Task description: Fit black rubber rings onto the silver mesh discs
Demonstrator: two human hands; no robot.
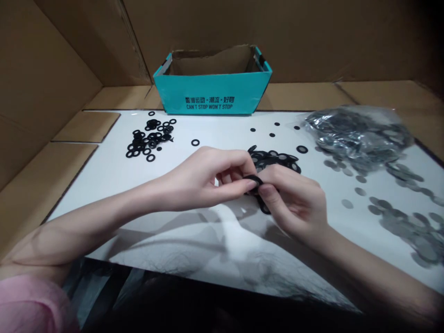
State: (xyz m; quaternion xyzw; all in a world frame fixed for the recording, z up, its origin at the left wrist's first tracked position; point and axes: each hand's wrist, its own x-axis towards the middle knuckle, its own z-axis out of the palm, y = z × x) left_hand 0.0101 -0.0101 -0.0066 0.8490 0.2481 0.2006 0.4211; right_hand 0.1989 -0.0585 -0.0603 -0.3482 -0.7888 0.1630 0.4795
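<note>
My left hand [211,178] and my right hand [294,194] meet near the middle of the white table. Between their thumbs and fingers they pinch a small black ring [255,179]; whether a disc sits inside it I cannot make out. Just behind the hands lies a pile of black rings with grey centres [274,159], partly hidden by my fingers. One more such ring [302,149] lies apart, right of that pile. Several open black rings [151,138] are heaped at the left, and a single ring [195,142] lies between the heap and my left hand.
A turquoise cardboard box [211,90] stands at the back. On the right are a clear plastic bag [359,134] of dark discs and many loose grey discs [412,226]. A few small black pieces [272,135] lie behind the pile. Cardboard walls [294,41] enclose the white table [114,185].
</note>
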